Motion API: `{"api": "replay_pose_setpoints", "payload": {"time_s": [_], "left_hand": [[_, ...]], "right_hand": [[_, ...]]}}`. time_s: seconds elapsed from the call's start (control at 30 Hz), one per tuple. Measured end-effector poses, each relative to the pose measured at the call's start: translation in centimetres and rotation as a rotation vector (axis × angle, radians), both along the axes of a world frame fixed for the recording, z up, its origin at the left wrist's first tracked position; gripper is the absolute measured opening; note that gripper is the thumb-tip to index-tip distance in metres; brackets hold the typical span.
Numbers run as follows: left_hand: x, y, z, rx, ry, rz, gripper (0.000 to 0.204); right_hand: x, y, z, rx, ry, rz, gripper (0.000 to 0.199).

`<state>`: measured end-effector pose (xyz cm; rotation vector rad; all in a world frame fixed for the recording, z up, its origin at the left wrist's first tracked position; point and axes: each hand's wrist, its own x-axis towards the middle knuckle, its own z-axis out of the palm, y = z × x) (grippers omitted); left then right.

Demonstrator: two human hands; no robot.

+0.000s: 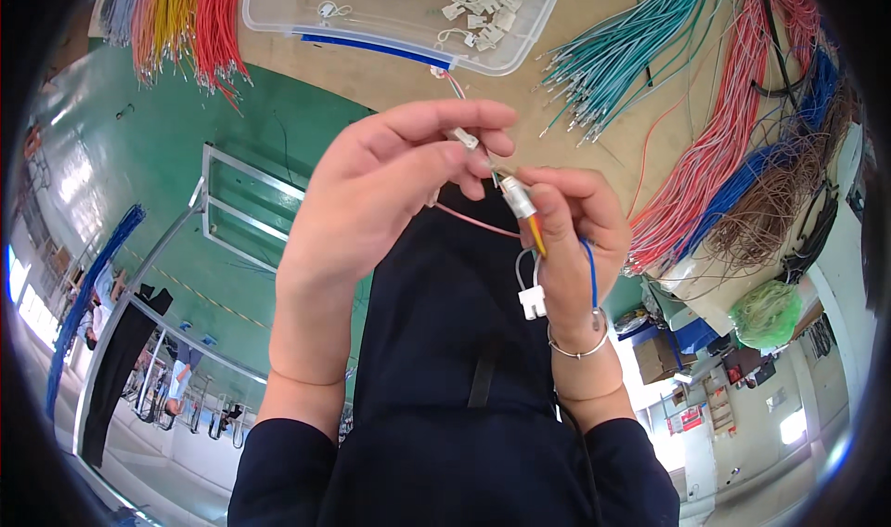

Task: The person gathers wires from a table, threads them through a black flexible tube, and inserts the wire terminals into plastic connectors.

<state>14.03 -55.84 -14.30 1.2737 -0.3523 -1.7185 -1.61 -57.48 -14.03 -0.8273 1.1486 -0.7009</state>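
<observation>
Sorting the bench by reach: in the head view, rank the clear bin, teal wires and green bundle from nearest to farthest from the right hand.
1. Teal wires, above the right hand.
2. Green bundle, to its right.
3. Clear bin, upper left.
The first two are close to call.

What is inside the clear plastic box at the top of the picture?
The clear plastic box holds many small white connectors, some with short wires. The picture's top edge cuts off its far part, so what else it holds cannot be seen.
</observation>
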Motion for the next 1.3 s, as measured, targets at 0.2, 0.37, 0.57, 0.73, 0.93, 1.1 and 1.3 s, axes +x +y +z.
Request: {"api": "replay_pose_setpoints", "payload": {"time_s": [0.2, 0.37, 0.57, 0.73, 0.93, 1.1, 1.3], "left_hand": [[0.3, 0.9, -0.8, 0.120, 0.376, 0.172, 0.028], [0.0, 1.5, -1.2, 0.080, 0.582, 0.238, 0.028], [0.1, 1.6, -1.3, 0.080, 0.648, 0.277, 0.028], [0.1, 1.7, -1.1, 0.085, 0.663, 0.296, 0.028], [0.2, 1.8, -1.1, 0.093, 0.640, 0.315, 0.028], [-0.1, 1.7, -0.9, 0.089, 0.618, 0.302, 0.026], [0.2, 1.8, -0.9, 0.077, 0.497, 0.271, 0.026]], "right_hand": [[0.1, 0.3, 0.2, -0.085, 0.172, 0.053, 0.011], [0.3, 0.6, 0.3, -0.120, 0.182, 0.045, 0.012], [0.6, 0.6, 0.4, -0.135, 0.239, 0.015, 0.012], [0.6, 0.6, 0.3, -0.252, 0.259, 0.062, 0.012], [0.4, 0.8, 0.4, -0.234, 0.244, 0.033, 0.013], [0.4, 0.8, 0.3, -0.319, 0.281, 0.074, 0.013], [0.7, 0.8, 0.1, -0.444, 0.302, 0.098, 0.014]]}}
